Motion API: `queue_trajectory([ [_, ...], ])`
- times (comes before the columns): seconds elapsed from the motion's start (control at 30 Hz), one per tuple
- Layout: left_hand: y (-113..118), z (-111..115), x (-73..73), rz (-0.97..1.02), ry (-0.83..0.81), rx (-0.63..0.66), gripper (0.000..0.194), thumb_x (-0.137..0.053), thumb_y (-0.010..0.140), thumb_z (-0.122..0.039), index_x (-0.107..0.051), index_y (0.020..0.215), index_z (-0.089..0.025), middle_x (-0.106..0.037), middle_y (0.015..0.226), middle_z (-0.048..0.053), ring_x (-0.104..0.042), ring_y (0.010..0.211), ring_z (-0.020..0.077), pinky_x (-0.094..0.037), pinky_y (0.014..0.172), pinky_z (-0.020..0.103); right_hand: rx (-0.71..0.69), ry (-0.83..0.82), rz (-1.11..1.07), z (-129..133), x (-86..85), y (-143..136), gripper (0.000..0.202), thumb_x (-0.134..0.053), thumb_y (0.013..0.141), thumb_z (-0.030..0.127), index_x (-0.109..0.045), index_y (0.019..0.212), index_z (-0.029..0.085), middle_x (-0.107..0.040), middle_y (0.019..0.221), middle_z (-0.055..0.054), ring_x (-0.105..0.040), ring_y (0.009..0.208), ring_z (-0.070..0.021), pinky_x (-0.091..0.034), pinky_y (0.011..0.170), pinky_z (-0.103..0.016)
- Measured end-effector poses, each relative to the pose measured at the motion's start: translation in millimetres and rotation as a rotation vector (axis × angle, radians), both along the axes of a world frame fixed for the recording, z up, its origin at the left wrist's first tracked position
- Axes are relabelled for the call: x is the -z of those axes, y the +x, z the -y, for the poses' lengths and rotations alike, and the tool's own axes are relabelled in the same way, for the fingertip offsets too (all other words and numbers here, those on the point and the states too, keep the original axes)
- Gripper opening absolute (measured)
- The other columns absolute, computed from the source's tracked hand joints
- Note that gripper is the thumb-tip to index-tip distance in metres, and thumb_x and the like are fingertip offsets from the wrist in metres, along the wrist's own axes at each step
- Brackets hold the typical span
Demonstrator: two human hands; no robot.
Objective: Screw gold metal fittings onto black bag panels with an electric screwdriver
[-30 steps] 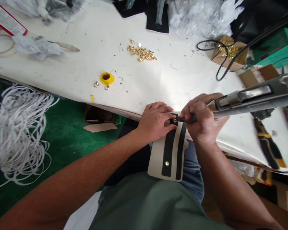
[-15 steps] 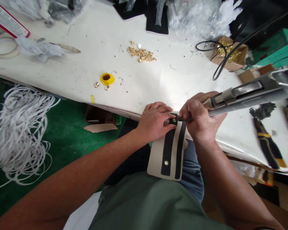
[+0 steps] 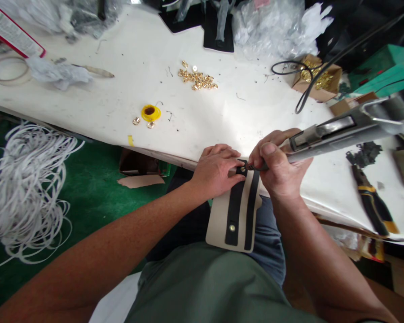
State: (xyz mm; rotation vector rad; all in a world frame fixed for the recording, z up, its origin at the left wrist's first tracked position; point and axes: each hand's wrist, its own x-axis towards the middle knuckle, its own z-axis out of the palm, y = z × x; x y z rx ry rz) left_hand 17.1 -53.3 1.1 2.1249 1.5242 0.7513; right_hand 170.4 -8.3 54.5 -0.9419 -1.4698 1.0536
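Note:
A beige panel with two black straps lies over my lap at the table's front edge. One strap carries a round metal stud near its lower end and another fitting near its top. My left hand rests on the panel's upper part, thumb and forefinger on either side of the top fitting. My right hand is wrapped round the front of a grey metal tool, whose tip meets the strap beside that fitting.
On the white table are gold metal pieces, a yellow roll and black-and-yellow pliers. A box of gold parts stands back right, near a black cable. White cord lies in a heap at the left.
The view has shifted slightly. Both hands keep their places on the panel and tool, and the tool's tip remains by the top fitting.

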Motion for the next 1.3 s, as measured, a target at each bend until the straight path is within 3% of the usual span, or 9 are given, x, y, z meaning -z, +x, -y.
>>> queue_trajectory([
  [0.1, 0.2, -0.1, -0.3, 0.002, 0.002, -0.003, 0.031, -0.082, 0.086, -0.041, -0.078, 0.114, -0.03, -0.074, 0.132, 0.0, -0.053, 0.133, 0.0286, -0.038, 0.111, 0.049, -0.015, 0.067, -0.098, -3.2, 1.3, -2.2, 0.037, -0.08, 0.085, 0.043, -0.052, 0.069, 0.025, -0.053, 0.059, 0.007, -0.052, 0.044, -0.0126, -0.044, 0.042, -0.029],
  [0.27, 0.4, 0.0, -0.8, 0.004, 0.001, -0.003, 0.028, -0.082, 0.086, -0.041, -0.079, 0.111, -0.029, -0.074, 0.132, 0.0, -0.054, 0.132, 0.0284, -0.039, 0.111, 0.049, -0.024, 0.045, -0.071, -4.8, -2.6, -0.6, 0.048, -0.081, 0.08, 0.064, -0.055, 0.068, 0.025, -0.055, 0.06, 0.005, -0.052, 0.045, -0.0135, -0.046, 0.042, -0.03],
  [0.4, -0.1, 0.1, -0.5, -0.003, 0.006, -0.008, 0.03, -0.082, 0.086, -0.043, -0.079, 0.112, -0.029, -0.074, 0.132, 0.001, -0.055, 0.132, 0.0287, -0.041, 0.11, 0.049, 0.077, 0.075, -0.022, -7.3, -11.3, 7.0, 0.048, -0.076, 0.083, 0.067, -0.059, 0.068, 0.025, -0.053, 0.056, 0.004, -0.051, 0.045, -0.0151, -0.044, 0.043, -0.031],
  [0.57, -0.5, -0.5, 3.0, -0.001, 0.031, -0.002, 0.03, -0.082, 0.086, -0.044, -0.079, 0.112, -0.029, -0.075, 0.13, 0.0, -0.055, 0.131, 0.0279, -0.041, 0.11, 0.048, 0.262, 0.047, 0.476, -29.4, -12.2, 40.5, 0.037, -0.079, 0.084, 0.057, -0.071, 0.092, 0.022, -0.063, 0.068, 0.001, -0.057, 0.058, -0.0181, -0.049, 0.055, -0.033],
  [0.7, -0.3, -1.1, 5.5, -0.003, 0.034, -0.015, 0.03, -0.082, 0.085, -0.044, -0.079, 0.111, -0.031, -0.075, 0.13, 0.0, -0.056, 0.13, 0.0282, -0.041, 0.111, 0.048, 0.216, 0.096, 0.973, -51.3, 11.0, 76.5, 0.04, -0.08, 0.081, 0.044, -0.073, 0.113, 0.022, -0.072, 0.098, -0.007, -0.067, 0.083, -0.0264, -0.054, 0.075, -0.04],
  [0.8, -0.2, -1.0, 4.5, -0.007, 0.037, -0.015, 0.029, -0.082, 0.085, -0.043, -0.079, 0.11, -0.03, -0.074, 0.13, 0.0, -0.056, 0.131, 0.0284, -0.041, 0.11, 0.048, 0.185, 0.096, 1.127, -57.8, 29.1, 93.6, 0.043, -0.077, 0.082, 0.043, -0.074, 0.118, 0.021, -0.072, 0.109, -0.012, -0.068, 0.094, -0.0312, -0.055, 0.081, -0.044],
  [1.0, 0.0, 0.3, -1.2, -0.01, 0.035, -0.008, 0.03, -0.083, 0.085, -0.039, -0.075, 0.112, -0.029, -0.074, 0.13, 0.0, -0.056, 0.13, 0.0273, -0.043, 0.109, 0.048, 0.227, 0.284, 0.993, -30.3, 25.2, 87.2, 0.032, -0.077, 0.088, 0.042, -0.076, 0.112, 0.021, -0.073, 0.109, -0.013, -0.066, 0.107, -0.034, -0.053, 0.093, -0.049],
  [1.17, 0.6, 1.4, -1.8, -0.036, 0.04, -0.006, 0.035, -0.082, 0.085, -0.039, -0.073, 0.117, -0.027, -0.073, 0.131, 0.003, -0.056, 0.131, 0.0288, -0.043, 0.109, 0.049, -0.154, 0.156, 0.734, 12.0, 17.6, 57.1, 0.014, -0.071, 0.095, 0.032, -0.08, 0.104, 0.025, -0.074, 0.095, -0.004, -0.07, 0.083, -0.0205, -0.055, 0.073, -0.034],
  [1.3, 1.1, 3.1, -1.0, -0.035, 0.042, -0.003, 0.032, -0.079, 0.088, -0.037, -0.072, 0.117, -0.027, -0.073, 0.133, 0.003, -0.055, 0.133, 0.0283, -0.043, 0.111, 0.048, -0.176, 0.122, 0.745, 22.5, 23.2, 47.1, 0.015, -0.071, 0.095, 0.025, -0.081, 0.107, 0.026, -0.076, 0.099, -0.004, -0.072, 0.089, -0.0216, -0.055, 0.08, -0.035],
])
